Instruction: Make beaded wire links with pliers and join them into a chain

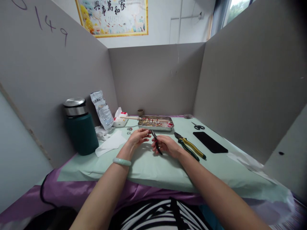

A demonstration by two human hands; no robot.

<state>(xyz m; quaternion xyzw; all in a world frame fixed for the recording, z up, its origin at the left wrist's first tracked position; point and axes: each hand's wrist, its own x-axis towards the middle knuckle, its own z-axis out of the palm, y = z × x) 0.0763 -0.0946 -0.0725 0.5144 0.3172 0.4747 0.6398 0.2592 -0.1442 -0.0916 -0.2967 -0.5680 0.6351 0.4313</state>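
Observation:
My right hand [165,144] is closed around the dark handles of small pliers [157,144], whose jaws point up and to the left. At the jaws' tip, the fingers of my left hand [139,136] pinch a tiny reddish piece, too small to name. Both hands are just above the pale green cloth. Behind them a metal tray [155,129] holds many small red and gold beads or findings, and a thin stick [130,118] strung with red pieces lies across it. Small ring-like pieces [129,129] lie left of my left hand.
Large pliers [189,146] with yellow-green handles, a black phone [209,142] and scissors [198,126] lie to the right. A green flask [81,132], a foil packet [102,110], white paper [111,143] and a tissue pack [120,118] are on the left. Grey partitions [155,80] enclose the table.

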